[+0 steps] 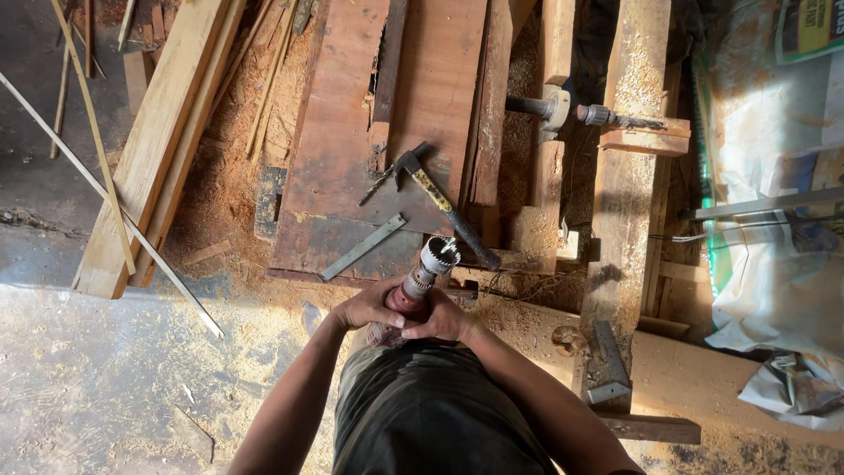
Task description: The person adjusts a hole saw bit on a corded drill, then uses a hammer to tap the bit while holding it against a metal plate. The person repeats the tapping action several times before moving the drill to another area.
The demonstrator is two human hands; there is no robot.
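Both my hands grip a reddish power drill point(407, 299) held close to my belly. My left hand point(365, 308) wraps its left side and my right hand point(440, 318) its right side. A toothed metal hole-saw cup point(439, 255) sits on the drill's front end and points away from me, over the edge of dark wide boards point(352, 176). Just beyond the cup lies a claw hammer point(440, 204) with a yellow and black handle, and a flat metal ruler point(362, 247) lies to its left.
Pale planks point(158, 141) and thin strips point(97, 180) lean at the left over a sawdust-strewn floor. A wooden workbench beam point(626, 176) runs along the right, with a metal clamp screw point(563, 110) across it. Plastic sacks point(778, 220) lie at the far right.
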